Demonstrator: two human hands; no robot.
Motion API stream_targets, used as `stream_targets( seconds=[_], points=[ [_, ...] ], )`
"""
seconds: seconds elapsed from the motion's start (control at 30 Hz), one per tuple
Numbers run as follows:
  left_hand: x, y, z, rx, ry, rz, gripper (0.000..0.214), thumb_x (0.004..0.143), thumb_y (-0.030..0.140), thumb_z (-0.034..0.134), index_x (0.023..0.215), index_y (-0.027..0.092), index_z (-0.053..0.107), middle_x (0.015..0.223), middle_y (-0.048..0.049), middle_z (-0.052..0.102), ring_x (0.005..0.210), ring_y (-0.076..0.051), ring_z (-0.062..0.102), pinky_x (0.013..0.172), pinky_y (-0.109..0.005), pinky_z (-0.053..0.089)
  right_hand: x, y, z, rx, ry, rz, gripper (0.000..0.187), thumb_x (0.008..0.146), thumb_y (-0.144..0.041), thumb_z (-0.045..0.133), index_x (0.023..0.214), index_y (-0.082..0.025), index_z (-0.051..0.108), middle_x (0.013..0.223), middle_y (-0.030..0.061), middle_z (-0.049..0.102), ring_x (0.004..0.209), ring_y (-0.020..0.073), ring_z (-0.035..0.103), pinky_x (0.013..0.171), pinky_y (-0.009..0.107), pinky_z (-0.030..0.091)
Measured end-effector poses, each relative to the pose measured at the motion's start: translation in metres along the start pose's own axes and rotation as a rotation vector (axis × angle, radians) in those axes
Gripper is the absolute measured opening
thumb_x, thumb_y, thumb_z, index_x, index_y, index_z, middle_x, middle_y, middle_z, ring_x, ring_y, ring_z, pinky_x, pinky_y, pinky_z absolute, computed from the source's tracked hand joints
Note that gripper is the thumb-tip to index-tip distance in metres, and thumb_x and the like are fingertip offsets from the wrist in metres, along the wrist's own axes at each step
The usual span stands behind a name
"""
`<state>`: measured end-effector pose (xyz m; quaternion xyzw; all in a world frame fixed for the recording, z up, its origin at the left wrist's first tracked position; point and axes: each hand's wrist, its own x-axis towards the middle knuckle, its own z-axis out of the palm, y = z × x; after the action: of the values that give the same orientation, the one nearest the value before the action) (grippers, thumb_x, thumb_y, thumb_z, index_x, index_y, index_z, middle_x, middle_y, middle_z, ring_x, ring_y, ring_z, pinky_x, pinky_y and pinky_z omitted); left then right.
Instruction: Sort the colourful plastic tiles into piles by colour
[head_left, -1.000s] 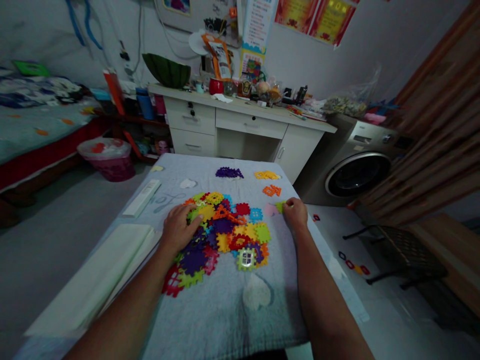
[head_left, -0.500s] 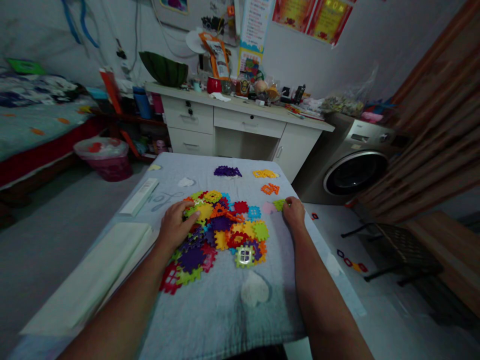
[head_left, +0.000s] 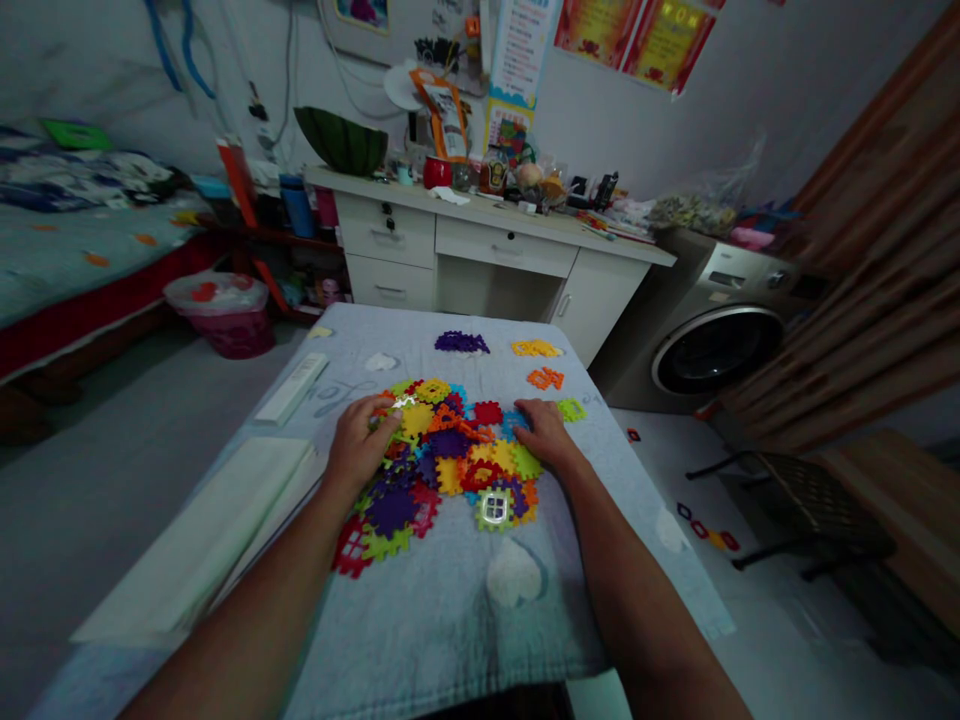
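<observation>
Interlocking plastic tiles in many colours lie in a heap [head_left: 450, 445] on the cloth-covered table. My left hand [head_left: 358, 437] rests at the heap's left edge, its thumb and fingers apart beside a yellow tile [head_left: 417, 420]. At the heap's right side, my right hand [head_left: 547, 432] reaches over a light-blue tile [head_left: 513, 424] with fingers spread; they partly cover it. A lime-green tile [head_left: 572, 410] lies just beyond the right hand. Farther back are a purple group [head_left: 461, 342], a yellow group [head_left: 535, 348] and a few orange tiles [head_left: 545, 379].
On the table's left lie a long white box [head_left: 292, 388] and a folded pale sheet [head_left: 202, 540]. Behind stands a white desk [head_left: 390, 245] with clutter on top. A washing machine [head_left: 712, 330] and a stool [head_left: 795, 495] are to the right; several tiles lie on the floor.
My right hand has moved left from the lime-green tile to the light-blue tile at the heap, leaving the lime-green one on the cloth. My left hand stays at the heap.
</observation>
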<state>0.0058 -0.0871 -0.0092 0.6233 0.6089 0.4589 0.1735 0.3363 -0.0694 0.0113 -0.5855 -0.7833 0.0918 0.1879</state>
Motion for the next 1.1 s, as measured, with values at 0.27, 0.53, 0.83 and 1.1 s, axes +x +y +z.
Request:
stream_targets(
  seconds=[0.27, 0.53, 0.83, 1.1],
  points=[
    [0.001, 0.0, 0.001, 0.036, -0.016, 0.014, 0.04, 0.083, 0.052, 0.052, 0.103, 0.02, 0.065, 0.116, -0.0092, 0.065, 0.116, -0.027, 0.057, 0.107, -0.043, 0.041, 0.002, 0.003, -0.004, 0.023, 0.002, 0.007, 0.04, 0.079, -0.027, 0.068, 0.118, -0.018, 0.065, 0.108, 0.0113, 0.061, 0.1, 0.0248, 0.053, 0.093, 0.039, 0.039],
    [0.001, 0.0, 0.0, 0.045, -0.016, 0.001, 0.038, 0.083, 0.051, 0.053, 0.102, 0.022, 0.065, 0.118, -0.0087, 0.064, 0.117, -0.027, 0.057, 0.105, -0.043, 0.043, 0.002, 0.012, -0.007, 0.332, 0.153, 0.072, 0.016, 0.077, -0.02, 0.056, 0.089, -0.019, 0.067, 0.083, 0.0019, 0.064, 0.075, 0.0161, 0.055, 0.075, 0.03, 0.044],
    [0.002, -0.001, 0.0, 0.057, -0.029, 0.011, 0.04, 0.081, 0.05, 0.054, 0.103, 0.02, 0.066, 0.117, -0.0102, 0.064, 0.116, -0.029, 0.057, 0.104, -0.045, 0.043, 0.002, 0.019, -0.012, 0.529, 0.241, 0.174, 0.021, 0.07, -0.033, 0.057, 0.084, -0.019, 0.064, 0.069, -0.0012, 0.06, 0.06, 0.0139, 0.048, 0.061, 0.027, 0.039],
    [0.002, -0.003, 0.002, 0.092, -0.028, 0.024, 0.037, 0.079, 0.048, 0.055, 0.101, 0.02, 0.067, 0.115, -0.0098, 0.064, 0.114, -0.028, 0.057, 0.104, -0.044, 0.042, 0.001, 0.022, -0.021, 0.599, 0.243, 0.205, 0.015, 0.069, -0.028, 0.053, 0.081, -0.02, 0.058, 0.067, -0.0013, 0.061, 0.06, 0.0147, 0.054, 0.057, 0.025, 0.042]
  ],
)
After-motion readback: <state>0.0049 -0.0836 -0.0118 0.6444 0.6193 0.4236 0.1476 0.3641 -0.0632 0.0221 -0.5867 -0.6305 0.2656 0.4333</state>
